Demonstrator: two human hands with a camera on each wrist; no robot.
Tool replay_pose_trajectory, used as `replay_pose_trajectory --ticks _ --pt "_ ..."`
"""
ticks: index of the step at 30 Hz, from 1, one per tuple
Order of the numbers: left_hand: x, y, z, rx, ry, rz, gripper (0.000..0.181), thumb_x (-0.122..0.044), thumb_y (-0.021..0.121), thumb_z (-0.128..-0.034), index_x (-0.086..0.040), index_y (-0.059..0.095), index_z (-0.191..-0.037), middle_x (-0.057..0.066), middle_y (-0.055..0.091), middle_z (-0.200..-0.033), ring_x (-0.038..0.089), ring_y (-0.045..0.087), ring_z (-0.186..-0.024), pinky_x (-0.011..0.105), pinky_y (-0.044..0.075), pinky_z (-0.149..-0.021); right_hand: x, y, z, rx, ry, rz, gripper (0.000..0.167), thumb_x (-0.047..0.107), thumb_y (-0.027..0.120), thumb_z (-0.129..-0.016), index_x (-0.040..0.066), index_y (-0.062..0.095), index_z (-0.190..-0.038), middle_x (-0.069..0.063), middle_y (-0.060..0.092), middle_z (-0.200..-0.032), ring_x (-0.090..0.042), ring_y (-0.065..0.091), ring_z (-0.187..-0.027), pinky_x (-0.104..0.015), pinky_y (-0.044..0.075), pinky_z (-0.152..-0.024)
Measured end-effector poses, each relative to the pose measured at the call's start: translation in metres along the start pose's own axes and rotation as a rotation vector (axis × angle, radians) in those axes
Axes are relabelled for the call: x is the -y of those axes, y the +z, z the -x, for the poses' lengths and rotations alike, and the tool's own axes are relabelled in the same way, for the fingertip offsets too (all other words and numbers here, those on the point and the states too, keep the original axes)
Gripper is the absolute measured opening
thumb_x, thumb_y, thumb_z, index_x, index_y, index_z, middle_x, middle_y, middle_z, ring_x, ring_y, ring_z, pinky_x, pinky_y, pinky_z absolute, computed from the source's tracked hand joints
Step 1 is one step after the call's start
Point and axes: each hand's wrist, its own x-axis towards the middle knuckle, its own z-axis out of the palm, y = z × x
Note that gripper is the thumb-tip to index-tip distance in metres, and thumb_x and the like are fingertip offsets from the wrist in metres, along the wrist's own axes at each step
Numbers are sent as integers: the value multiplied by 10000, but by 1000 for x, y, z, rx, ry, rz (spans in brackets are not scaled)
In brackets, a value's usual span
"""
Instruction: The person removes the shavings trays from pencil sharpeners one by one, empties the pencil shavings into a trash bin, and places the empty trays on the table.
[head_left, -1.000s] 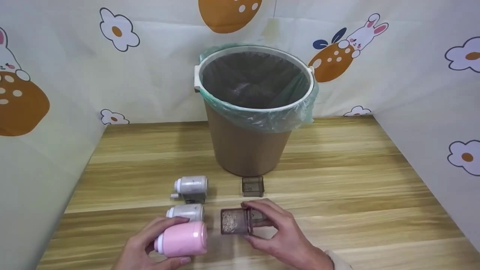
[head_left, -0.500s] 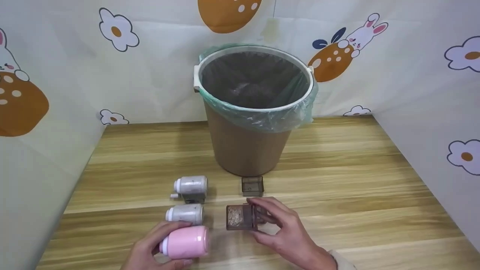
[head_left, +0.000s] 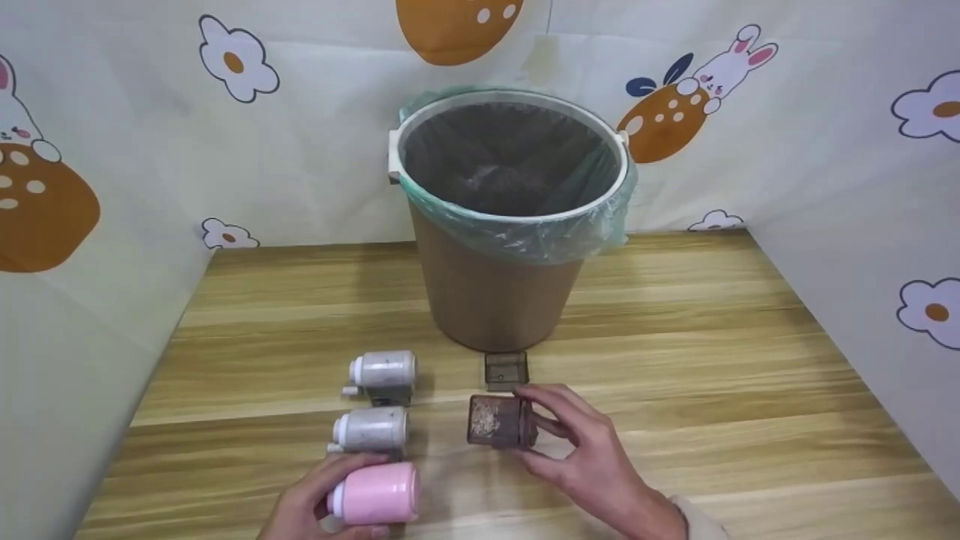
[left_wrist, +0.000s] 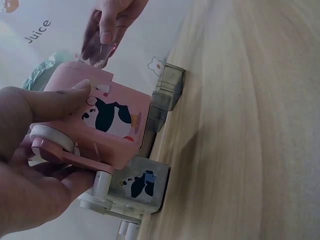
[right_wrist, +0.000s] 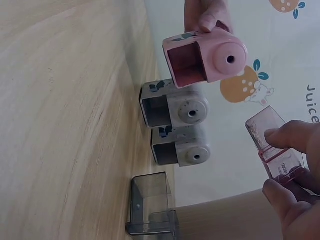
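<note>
My left hand (head_left: 304,501) grips a pink crank pencil sharpener (head_left: 381,493) with a panda picture on its side. An empty drawer slot (right_wrist: 187,64) shows in its front in the right wrist view. Between thumb and fingers, my right hand (head_left: 592,461) holds a see-through shavings drawer (head_left: 486,420) above the table, with pale shavings inside. Just beyond the pink sharpener, two grey pencil sharpeners (head_left: 373,429) stand one behind the other, their drawer slots (right_wrist: 156,111) also empty. A smoky clear drawer (head_left: 506,371) lies in front of the bin.
A brown trash bin (head_left: 495,300) lined with a green bag (head_left: 525,244) stands at the back middle of the wooden table (head_left: 690,352). Printed cloth walls (head_left: 322,150) enclose the table at the back and both sides.
My right hand has moved the shavings drawer to the right and slightly away from me, apart from the pink sharpener. My left hand has lowered the pink sharpener slightly toward me.
</note>
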Motion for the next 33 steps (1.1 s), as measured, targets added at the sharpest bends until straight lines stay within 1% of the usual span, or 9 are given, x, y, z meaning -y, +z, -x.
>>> replay_pose_trajectory --ticks 4,6,12,14,19,23,26,28,33 --pt "5 0 2 1 -19 1 687 73 875 -640 -87 651 -1269 -199 617 -1195 -41 594 -1026 199 548 -794 0 -3 0 -9 3 2 647 -149 796 -704 -49 582 -1305 -245 604 -1217 -135 622 -1210 -318 540 -956" --pt "7 0 3 -3 -18 -4 690 69 880 -634 -90 654 -1266 -202 617 -1196 -43 593 -1025 195 545 -796 0 -5 0 -17 9 19 633 -108 812 -714 -37 588 -1302 -227 608 -1225 -127 621 -1210 -309 534 -961" --pt "12 1 3 -51 55 -68 719 68 905 -578 -91 668 -1238 -192 645 -1190 -60 586 -1038 140 502 -824 1 -12 -2 -26 28 63 623 -56 834 -724 15 608 -1300 -165 625 -1234 -103 614 -1210 -292 527 -970" --pt "13 1 3 -56 56 -78 717 62 906 -574 -92 671 -1234 -191 651 -1186 -61 587 -1039 140 502 -826 1 -14 -3 -27 19 71 633 -69 834 -716 18 609 -1301 -164 626 -1232 -99 614 -1210 -288 526 -970" --pt "15 1 4 -44 10 -73 696 41 907 -588 -99 678 -1230 -184 650 -1162 -53 591 -1010 180 532 -796 1 -19 -5 -31 -30 97 653 -102 834 -695 -6 607 -1299 -198 629 -1213 -126 632 -1193 -278 526 -965" --pt "17 0 4 -47 30 -93 701 26 920 -576 -116 687 -1222 -181 659 -1153 -60 588 -1013 161 513 -802 1 -22 -5 -40 -53 145 642 -76 846 -697 -4 616 -1291 -193 641 -1204 -138 644 -1177 -264 534 -951" --pt "20 -1 5 -43 38 -92 706 30 922 -574 -121 687 -1223 -188 656 -1156 -64 580 -1019 150 503 -803 0 -25 -5 -46 -73 189 643 -62 858 -691 14 626 -1286 -158 654 -1205 -141 652 -1163 -258 541 -938" --pt "20 -1 5 -36 13 -78 698 39 914 -586 -112 684 -1228 -180 658 -1157 -60 581 -1021 160 512 -802 0 -27 -6 -44 -90 189 646 -68 858 -689 11 624 -1286 -160 653 -1207 -160 656 -1162 -264 539 -942" --pt "22 -3 7 -4 -73 -61 668 28 900 -622 -78 673 -1241 -136 667 -1156 -52 584 -1018 190 531 -808 1 -32 -7 -35 -108 178 660 -80 860 -678 0 619 -1286 -178 649 -1209 -153 648 -1178 -277 535 -950"
